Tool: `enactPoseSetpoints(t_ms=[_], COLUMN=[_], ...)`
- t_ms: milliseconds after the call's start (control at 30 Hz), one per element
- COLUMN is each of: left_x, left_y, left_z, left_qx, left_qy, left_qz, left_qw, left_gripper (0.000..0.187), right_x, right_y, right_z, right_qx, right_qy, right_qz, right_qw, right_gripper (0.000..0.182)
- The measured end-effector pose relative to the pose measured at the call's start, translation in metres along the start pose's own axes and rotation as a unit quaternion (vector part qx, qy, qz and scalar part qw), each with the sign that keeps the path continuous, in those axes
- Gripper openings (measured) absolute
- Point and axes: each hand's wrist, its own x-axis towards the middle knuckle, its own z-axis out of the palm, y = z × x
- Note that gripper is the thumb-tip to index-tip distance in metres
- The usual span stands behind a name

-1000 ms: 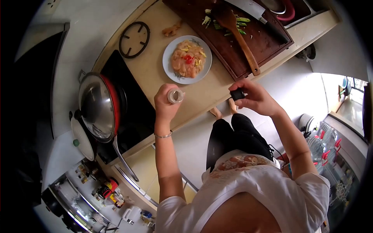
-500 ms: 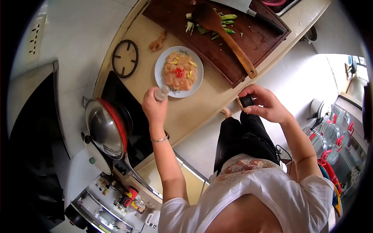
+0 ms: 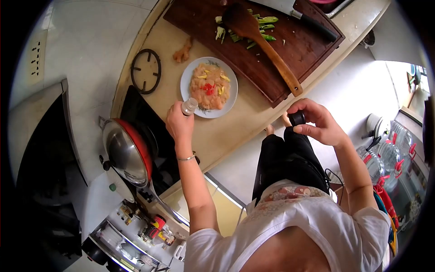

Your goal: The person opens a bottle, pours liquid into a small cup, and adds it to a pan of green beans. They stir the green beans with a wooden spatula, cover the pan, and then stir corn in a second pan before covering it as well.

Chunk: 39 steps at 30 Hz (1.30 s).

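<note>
My left hand (image 3: 180,124) is wrapped round a small clear glass shaker bottle (image 3: 190,106), its uncapped end tilted over the near rim of a plate. On that white plate (image 3: 185,86) lies raw sliced meat (image 3: 204,97) with yellow strips and a little heap of chopped red pieces (image 3: 208,89). Off the counter's edge, my right hand (image 3: 321,123) pinches a black cap (image 3: 297,119) between thumb and fingers. The bottle's contents are hidden by my fingers.
A dark cutting board (image 3: 290,56) carries a wooden spatula (image 3: 265,43), cut greens (image 3: 268,19) and a knife (image 3: 317,25). Ginger (image 3: 182,51) and a pan support ring (image 3: 132,72) lie beyond the plate. A lidded red wok (image 3: 127,152) sits on the stove at left.
The view has shifted slightly. Both hands stay in nearly the same places, still with the bottle and the cap; the bottle's tilt looks slightly different.
</note>
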Motion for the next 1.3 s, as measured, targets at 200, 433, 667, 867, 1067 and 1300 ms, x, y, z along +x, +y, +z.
enactPoseSetpoints(t_ms=[200,433,667,867,1067,1300], left_x=[0.0,0.003,0.004,0.004,0.001,-0.027], left_y=[0.002,0.0,0.004,0.002,0.003,0.016], left_z=[-0.004,0.004,0.005,0.006,0.003,-0.011], left_qx=[0.036,0.107,0.129,0.097,0.017,-0.122], left_qy=[-0.012,0.02,0.015,0.013,0.033,0.097], left_qz=[0.003,0.043,0.027,0.021,0.008,-0.004], left_qw=[0.999,0.993,0.991,0.995,0.999,0.988], left_gripper=[0.025,0.018,0.019,0.024,0.024,0.019], right_x=[0.001,0.002,0.006,0.008,0.012,0.055], right_y=[0.0,0.0,-0.002,-0.002,-0.004,-0.02], right_z=[-0.003,-0.009,-0.015,-0.018,-0.016,0.024], right_qx=[0.005,0.013,0.019,0.01,0.017,-0.166], right_qy=[0.004,0.013,0.006,0.003,-0.012,-0.054], right_qz=[0.001,-0.004,0.0,-0.013,-0.005,-0.164], right_qw=[1.0,1.0,1.0,1.0,1.0,0.971], right_gripper=[0.03,0.03,0.031,0.03,0.03,0.033])
